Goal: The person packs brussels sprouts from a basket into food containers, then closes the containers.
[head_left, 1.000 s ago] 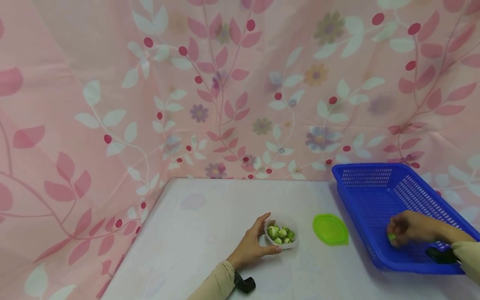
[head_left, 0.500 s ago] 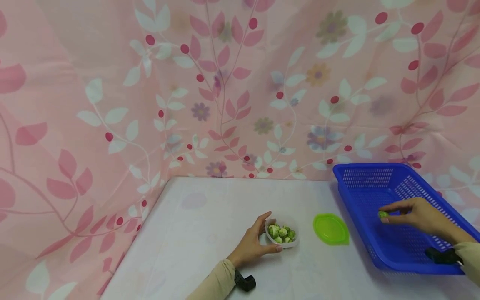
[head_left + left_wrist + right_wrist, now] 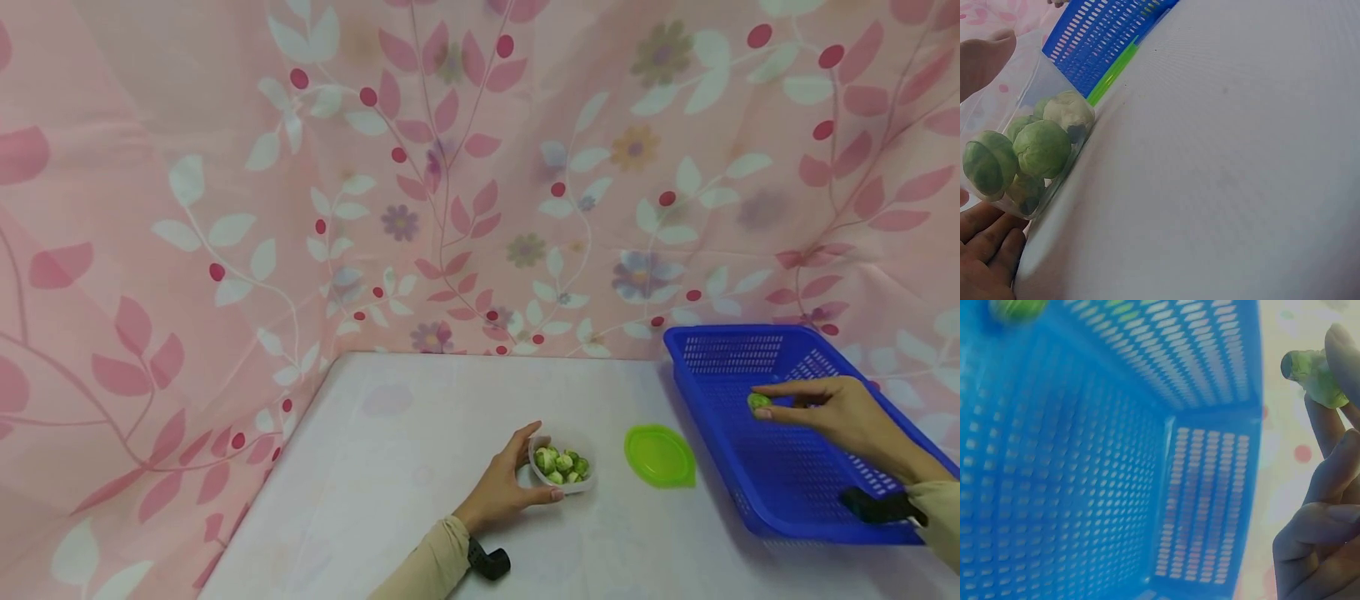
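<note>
My left hand (image 3: 498, 493) holds a small clear plastic container (image 3: 564, 490) on the table, thumb on the near side and fingers round the far side. Several Brussels sprouts (image 3: 1042, 149) are piled inside it. Over the blue basket, my right hand (image 3: 851, 417) pinches a single Brussels sprout (image 3: 758, 402) between thumb and fingertips. The right wrist view shows this sprout's cut stem end pointing away from the fingers. Another blurred green sprout (image 3: 1019, 307) lies in the basket at the top left of that view.
The blue perforated basket (image 3: 712, 446) stands at the table's right side. A bright green lid (image 3: 660, 456) lies flat between container and basket. A white cloth covers the table (image 3: 420, 417), and a pink floral curtain (image 3: 465, 167) hangs behind and to the left.
My right hand has risen from the basket's floor and shifted slightly left and away, carrying the Brussels sprout. My left hand and the container have stayed in place.
</note>
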`<state>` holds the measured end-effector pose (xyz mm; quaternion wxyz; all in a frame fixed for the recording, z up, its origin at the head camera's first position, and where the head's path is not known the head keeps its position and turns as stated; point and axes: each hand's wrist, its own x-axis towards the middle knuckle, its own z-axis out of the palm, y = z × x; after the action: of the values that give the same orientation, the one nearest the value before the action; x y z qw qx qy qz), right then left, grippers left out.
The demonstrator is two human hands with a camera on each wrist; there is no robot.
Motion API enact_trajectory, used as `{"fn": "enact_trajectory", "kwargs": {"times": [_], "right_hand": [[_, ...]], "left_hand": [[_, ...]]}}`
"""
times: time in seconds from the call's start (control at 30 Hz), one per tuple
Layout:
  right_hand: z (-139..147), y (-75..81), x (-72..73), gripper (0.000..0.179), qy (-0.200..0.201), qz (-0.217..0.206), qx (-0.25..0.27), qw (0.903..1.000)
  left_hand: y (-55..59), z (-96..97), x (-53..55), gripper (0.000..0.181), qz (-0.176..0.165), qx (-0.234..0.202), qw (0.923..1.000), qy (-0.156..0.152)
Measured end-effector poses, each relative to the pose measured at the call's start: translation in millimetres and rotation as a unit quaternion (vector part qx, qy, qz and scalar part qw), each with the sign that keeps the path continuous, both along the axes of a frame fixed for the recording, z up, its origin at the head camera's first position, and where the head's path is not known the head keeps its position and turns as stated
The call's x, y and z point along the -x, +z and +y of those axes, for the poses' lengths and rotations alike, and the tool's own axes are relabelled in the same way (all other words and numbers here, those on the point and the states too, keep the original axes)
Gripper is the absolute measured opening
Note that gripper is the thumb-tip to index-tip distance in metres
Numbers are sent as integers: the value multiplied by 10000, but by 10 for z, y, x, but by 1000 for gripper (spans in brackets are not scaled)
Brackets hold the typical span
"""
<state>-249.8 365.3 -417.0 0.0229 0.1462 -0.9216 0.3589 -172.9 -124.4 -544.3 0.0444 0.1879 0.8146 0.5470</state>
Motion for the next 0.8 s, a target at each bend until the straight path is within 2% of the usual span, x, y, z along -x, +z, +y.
{"fn": "enact_trajectory", "kwargs": {"times": [0.2,0.4,0.67,0.8], "right_hand": [[-184,122,-90,39,132,6,115,9998],[-458,199,-189,33,484,105,271,9984],[-826,192,-276,28,903,137,706,9933],[-1020,154,-312,27,1271,104,1053,9862]], "left_hand": [[-4,-5,4,103,13,-25,10000,-25],[-7,-9,4,103,22,-43,10000,-35],[8,-8,-3,103,19,5,10000,0],[12,-2,-9,104,-8,31,10000,6]]}}
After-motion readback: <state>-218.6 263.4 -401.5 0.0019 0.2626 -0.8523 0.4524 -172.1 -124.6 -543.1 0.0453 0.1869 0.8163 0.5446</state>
